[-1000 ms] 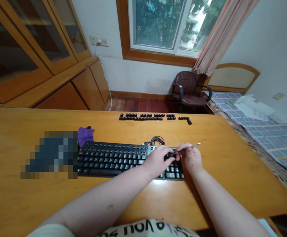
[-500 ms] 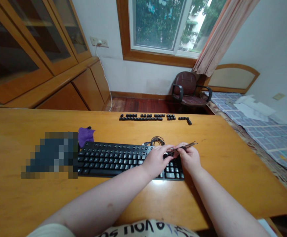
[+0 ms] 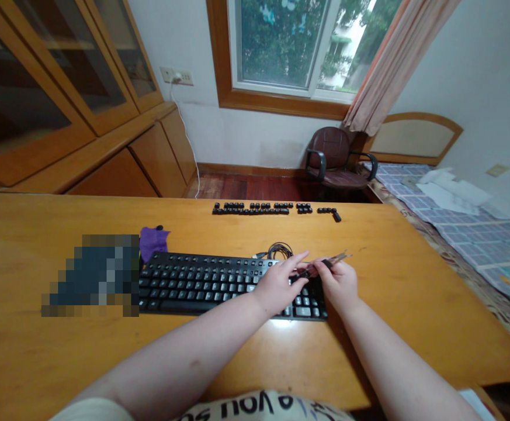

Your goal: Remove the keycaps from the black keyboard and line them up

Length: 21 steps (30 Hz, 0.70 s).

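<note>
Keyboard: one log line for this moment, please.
left hand on keyboard | right hand holds thin tool | loose keycaps rowed beyond keyboard

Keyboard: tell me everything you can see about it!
The keyboard is black, plastic-looking, with rows of keys marked in white. It lies flat on the wooden desk. The left hand rests on its right part; the right hand holds a thin tool over that end. A coiled cable lies behind it.

Wood-framed window (image 3: 281,47) in the white wall (image 3: 237,134) admits daylight. Below it: brown armchair (image 3: 333,155) on dark wooden floor (image 3: 246,186). To its right: pink curtain (image 3: 395,64). To its left: wall socket (image 3: 176,75) and glass-fronted cabinets (image 3: 62,88).
</note>
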{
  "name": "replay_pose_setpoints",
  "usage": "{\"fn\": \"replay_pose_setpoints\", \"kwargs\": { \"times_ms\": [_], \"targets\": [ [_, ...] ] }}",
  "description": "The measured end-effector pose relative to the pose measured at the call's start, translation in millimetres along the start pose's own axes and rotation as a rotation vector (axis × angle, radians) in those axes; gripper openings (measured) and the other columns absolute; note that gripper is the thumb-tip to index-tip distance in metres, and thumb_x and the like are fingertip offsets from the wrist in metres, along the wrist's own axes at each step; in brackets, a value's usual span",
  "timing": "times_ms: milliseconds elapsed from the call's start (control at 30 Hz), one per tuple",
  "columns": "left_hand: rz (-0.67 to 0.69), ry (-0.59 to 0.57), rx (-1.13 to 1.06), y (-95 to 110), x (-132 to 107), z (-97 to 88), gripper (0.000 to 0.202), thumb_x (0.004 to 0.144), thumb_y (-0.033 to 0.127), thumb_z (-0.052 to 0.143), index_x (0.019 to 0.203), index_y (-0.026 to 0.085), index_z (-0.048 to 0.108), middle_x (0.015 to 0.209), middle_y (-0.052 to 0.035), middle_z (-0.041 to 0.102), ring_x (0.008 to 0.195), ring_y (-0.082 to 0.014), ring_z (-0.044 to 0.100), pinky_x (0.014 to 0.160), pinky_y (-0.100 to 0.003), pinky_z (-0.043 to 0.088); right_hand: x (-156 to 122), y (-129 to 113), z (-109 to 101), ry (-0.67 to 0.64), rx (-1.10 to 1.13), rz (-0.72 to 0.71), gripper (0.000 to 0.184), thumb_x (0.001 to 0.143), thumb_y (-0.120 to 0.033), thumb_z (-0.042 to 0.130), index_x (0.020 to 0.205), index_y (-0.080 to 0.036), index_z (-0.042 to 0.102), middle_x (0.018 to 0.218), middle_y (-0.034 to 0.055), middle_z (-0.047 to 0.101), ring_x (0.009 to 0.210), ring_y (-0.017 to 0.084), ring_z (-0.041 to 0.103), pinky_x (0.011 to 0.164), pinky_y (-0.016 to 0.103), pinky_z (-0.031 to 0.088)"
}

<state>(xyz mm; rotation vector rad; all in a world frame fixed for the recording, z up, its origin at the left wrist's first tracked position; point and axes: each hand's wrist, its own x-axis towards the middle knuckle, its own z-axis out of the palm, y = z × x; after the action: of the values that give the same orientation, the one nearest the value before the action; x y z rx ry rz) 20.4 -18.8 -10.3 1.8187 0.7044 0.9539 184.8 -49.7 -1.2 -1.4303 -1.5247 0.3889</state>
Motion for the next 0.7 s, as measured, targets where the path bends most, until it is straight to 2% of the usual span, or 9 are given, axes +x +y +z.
{"fn": "replay_pose_setpoints", "kwargs": {
  "times_ms": [167, 433, 533, 633, 700],
  "targets": [
    [-0.027, -0.008, -0.039, 3.4, 1.1, -0.8, 0.05, 0.075, 0.012, 0.059, 0.124, 0.021, 0.049, 0.107, -0.006, 0.066, 0.097, -0.0166, 0.063, 0.088, -0.032, 0.053, -2.3, -0.3, -1.8, 0.031, 0.027, 0.047, 0.036, 0.087, -0.039, 0.047, 0.065, -0.018, 0.066, 0.061, 0.0052, 0.067, 0.059, 0.017, 0.064, 0.058, 0.027, 0.05],
    [0.017, 0.025, -0.04, 3.3, 0.0, 0.7, 0.052, 0.074, 0.008, 0.057, 0.123, 0.024, 0.05, 0.113, -0.0059, 0.06, 0.098, -0.0161, 0.062, 0.084, -0.032, 0.055, -3.7, 2.1, -0.1, 0.097, 0.119, 0.109, 0.032, 0.084, -0.044, 0.051, 0.073, -0.018, 0.066, 0.065, 0.0055, 0.069, 0.061, 0.018, 0.065, 0.058, 0.028, 0.052],
    [0.074, 0.028, 0.021, 5.6, 1.1, -1.8, 0.048, 0.073, 0.008, 0.06, 0.118, 0.025, 0.055, 0.107, -0.0052, 0.061, 0.095, -0.0159, 0.061, 0.083, -0.032, 0.055, -1.7, 0.3, 3.1, 0.106, 0.225, 0.202, 0.033, 0.081, -0.047, 0.054, 0.071, -0.017, 0.063, 0.06, 0.0042, 0.067, 0.055, 0.017, 0.063, 0.052, 0.027, 0.051],
    [0.182, 0.035, 0.13, 6.3, 3.2, -4.1, 0.033, 0.075, 0.011, 0.061, 0.106, 0.022, 0.064, 0.1, -0.0058, 0.062, 0.096, -0.0164, 0.06, 0.088, -0.033, 0.051, 1.3, -1.1, 6.5, 0.092, 0.38, 0.351, 0.035, 0.078, -0.051, 0.057, 0.07, -0.017, 0.06, 0.054, 0.0018, 0.064, 0.044, 0.015, 0.058, 0.045, 0.026, 0.049],
    [0.199, 0.039, 0.17, 5.5, 4.4, -4.4, 0.026, 0.076, 0.012, 0.061, 0.1, 0.021, 0.067, 0.099, -0.0064, 0.063, 0.095, -0.0166, 0.059, 0.089, -0.033, 0.05, 2.7, -1.3, 7.9, 0.072, 0.455, 0.418, 0.034, 0.076, -0.051, 0.058, 0.07, -0.017, 0.058, 0.053, 0.0007, 0.063, 0.041, 0.013, 0.056, 0.043, 0.025, 0.049]
  ]
}}
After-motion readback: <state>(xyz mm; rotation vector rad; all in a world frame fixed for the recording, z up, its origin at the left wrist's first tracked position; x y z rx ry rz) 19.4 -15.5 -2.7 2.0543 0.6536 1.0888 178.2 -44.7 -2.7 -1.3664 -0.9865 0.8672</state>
